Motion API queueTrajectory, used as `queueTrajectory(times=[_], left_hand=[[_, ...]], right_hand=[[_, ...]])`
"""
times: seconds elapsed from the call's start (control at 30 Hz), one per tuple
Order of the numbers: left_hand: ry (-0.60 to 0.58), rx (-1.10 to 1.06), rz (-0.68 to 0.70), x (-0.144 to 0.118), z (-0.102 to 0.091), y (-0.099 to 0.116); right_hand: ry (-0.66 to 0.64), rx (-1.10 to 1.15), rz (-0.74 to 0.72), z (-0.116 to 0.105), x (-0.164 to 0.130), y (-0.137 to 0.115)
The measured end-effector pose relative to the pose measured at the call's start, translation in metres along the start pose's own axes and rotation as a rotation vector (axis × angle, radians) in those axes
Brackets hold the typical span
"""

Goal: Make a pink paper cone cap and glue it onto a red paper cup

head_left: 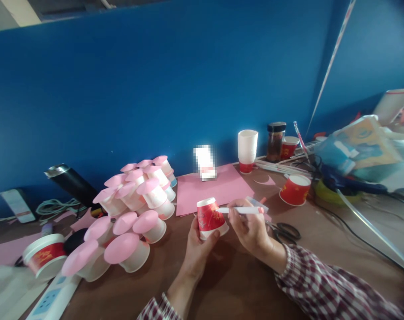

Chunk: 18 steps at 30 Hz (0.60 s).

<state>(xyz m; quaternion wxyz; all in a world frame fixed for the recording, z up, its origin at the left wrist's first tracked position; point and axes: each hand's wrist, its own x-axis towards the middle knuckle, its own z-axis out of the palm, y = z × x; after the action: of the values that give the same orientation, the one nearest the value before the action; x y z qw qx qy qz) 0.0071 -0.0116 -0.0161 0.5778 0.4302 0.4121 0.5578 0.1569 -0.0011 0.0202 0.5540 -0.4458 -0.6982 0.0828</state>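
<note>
My left hand is wrapped round a red and white paper cup, held upside down and slightly tilted above the brown table. In my right hand is a white marker with a reddish end, gripped like a pen. The marker's tip meets or nearly meets the red side of the cup, beside its gold print. Just behind the cup lie pink paper sheets. Close to my right wrist are dark-handled scissors, partly hidden by the hand.
Several cups with pink paper cones stand at left, near a black flask and a white power strip. Stacked white cups, a dark jar and a red cup stand at right, with cables. A blue partition rises behind.
</note>
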Motion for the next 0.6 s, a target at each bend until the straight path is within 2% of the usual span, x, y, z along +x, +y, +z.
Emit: queueTrajectory(times=[0.6], left_hand=[[-0.008, -0.015, 0.001, -0.0021, -0.0003, 0.0016]], right_hand=[[-0.004, -0.013, 0.01, -0.0021, 0.0008, 0.0016]])
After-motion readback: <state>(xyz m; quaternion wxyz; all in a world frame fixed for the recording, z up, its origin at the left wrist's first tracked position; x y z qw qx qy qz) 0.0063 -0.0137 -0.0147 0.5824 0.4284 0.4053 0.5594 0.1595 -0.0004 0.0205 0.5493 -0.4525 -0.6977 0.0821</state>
